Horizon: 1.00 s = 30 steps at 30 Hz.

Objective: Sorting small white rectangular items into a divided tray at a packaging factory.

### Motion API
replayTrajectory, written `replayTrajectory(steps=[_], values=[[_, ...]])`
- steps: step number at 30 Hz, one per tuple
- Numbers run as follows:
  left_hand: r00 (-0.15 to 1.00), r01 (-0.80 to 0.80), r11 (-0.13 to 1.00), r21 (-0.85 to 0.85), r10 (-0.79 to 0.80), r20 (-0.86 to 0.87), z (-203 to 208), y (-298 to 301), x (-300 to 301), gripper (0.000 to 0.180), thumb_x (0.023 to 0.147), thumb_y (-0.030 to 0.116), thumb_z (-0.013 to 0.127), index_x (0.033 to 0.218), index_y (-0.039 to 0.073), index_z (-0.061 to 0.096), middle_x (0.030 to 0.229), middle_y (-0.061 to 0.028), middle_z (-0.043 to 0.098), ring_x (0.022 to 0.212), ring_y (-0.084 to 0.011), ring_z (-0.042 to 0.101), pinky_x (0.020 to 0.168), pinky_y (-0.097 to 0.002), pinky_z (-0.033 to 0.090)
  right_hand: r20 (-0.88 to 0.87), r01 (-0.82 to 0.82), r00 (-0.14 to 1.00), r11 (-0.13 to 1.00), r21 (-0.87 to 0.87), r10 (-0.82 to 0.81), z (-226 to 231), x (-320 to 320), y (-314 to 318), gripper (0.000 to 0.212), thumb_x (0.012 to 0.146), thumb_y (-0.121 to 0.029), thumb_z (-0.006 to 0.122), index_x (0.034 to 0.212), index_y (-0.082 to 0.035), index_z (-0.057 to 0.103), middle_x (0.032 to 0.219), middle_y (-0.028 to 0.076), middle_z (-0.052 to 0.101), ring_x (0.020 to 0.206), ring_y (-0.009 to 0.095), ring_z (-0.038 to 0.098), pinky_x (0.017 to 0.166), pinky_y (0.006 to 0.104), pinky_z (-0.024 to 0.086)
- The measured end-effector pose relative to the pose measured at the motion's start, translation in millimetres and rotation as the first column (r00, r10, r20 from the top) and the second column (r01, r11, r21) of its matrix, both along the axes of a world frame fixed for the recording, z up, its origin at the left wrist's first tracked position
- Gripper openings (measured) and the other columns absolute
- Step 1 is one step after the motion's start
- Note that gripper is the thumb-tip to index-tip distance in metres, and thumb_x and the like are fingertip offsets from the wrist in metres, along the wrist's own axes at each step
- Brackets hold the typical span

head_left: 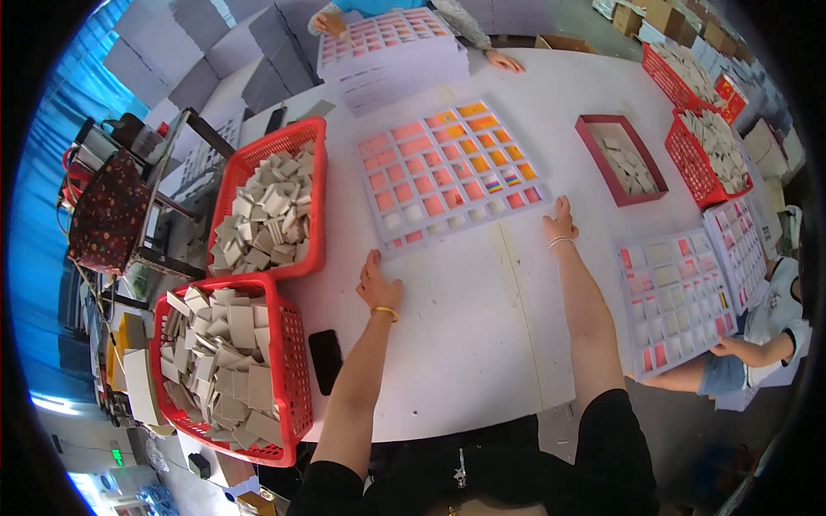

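A white compartment tray (403, 238) lies tilted on the table in front of me, its cells filled with pink, orange and a few striped or purple pieces; some cells in the nearest rows look pale. My left hand (377, 284) rests by its near left corner, thumb apart from the fingers. Beside the near right corner is my right hand (561, 222), fingers stretched and thumb apart. Nothing shows in either hand. Whether the fingertips touch the tray, I cannot tell.
Red baskets of grey-white card pieces stand left, one far (320, 206) and one near (292, 378), beside a black phone (325, 361). A dark red box (641, 199) sits right. Across the table a person's hand (506, 62) rests near stacked trays (404, 82). Another person holds a tray (680, 301) at right.
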<state>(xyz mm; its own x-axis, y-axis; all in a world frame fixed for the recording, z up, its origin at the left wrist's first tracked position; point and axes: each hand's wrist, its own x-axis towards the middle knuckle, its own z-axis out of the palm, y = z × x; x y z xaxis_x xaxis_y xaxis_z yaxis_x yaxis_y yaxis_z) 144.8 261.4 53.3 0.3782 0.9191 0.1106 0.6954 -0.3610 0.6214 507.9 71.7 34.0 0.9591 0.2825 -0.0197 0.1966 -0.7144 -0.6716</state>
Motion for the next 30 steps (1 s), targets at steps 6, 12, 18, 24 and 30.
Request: replayTrajectory(steps=[6,12,18,24,30], values=[[0.999,0.008,0.999,-0.051,-0.007,0.038,-3,2,7,0.078,0.060,0.007,0.061,0.132,0.013,0.034,0.136,-0.0025,0.044,0.124,-0.0219,0.038,0.099,-0.0379,0.022,0.016,-0.111,0.994,0.970,0.218,0.110,-36,22,-20,0.065,0.073,-0.013,0.057,0.134,-0.013,0.033,0.133,0.003,0.048,0.119,0.018,0.046,0.095,0.0371,0.033],[0.807,0.021,0.966,-0.258,0.136,0.575,-55,-3,-65,0.048,0.066,-0.010,0.048,0.112,0.001,0.039,0.115,-0.0131,0.050,0.107,-0.0251,0.055,0.095,-0.0364,0.037,-0.246,0.065,0.969,0.924,0.378,0.032,-10,-65,-93,0.035,0.080,-0.014,0.062,0.112,-0.005,0.051,0.100,0.007,0.060,0.096,0.018,0.057,0.084,0.0297,0.044],[0.925,0.094,0.923,-0.373,0.058,0.376,6,-171,-186,0.046,0.064,-0.012,0.046,0.106,0.005,0.040,0.102,-0.0081,0.057,0.094,-0.0191,0.055,0.078,-0.0302,0.042,-0.302,0.019,0.946,0.916,0.401,0.113,2,-131,-262,0.023,0.078,-0.010,0.067,0.096,-0.003,0.054,0.087,0.005,0.060,0.080,0.013,0.057,0.071,0.0252,0.046],[0.899,0.101,0.832,-0.545,0.159,0.409,34,-240,-264,0.042,0.067,-0.009,0.047,0.107,0.005,0.041,0.102,-0.0091,0.060,0.091,-0.0163,0.054,0.074,-0.0257,0.044,-0.626,-0.173,0.713,0.944,0.279,0.316,53,-164,-337,0.017,0.081,-0.001,0.056,0.097,-0.002,0.051,0.072,0.009,0.063,0.069,0.017,0.063,0.066,0.0263,0.050],[0.973,0.222,0.909,-0.354,-0.185,0.138,136,-220,-272,0.031,0.075,0.005,0.058,0.105,0.004,0.054,0.094,-0.0123,0.060,0.085,-0.0225,0.061,0.074,-0.0348,0.048,0.094,-0.367,0.906,0.879,-0.303,0.412,124,-148,-235,0.020,0.085,-0.011,0.053,0.104,-0.004,0.054,0.080,0.009,0.064,0.072,0.023,0.063,0.069,0.0360,0.050]])
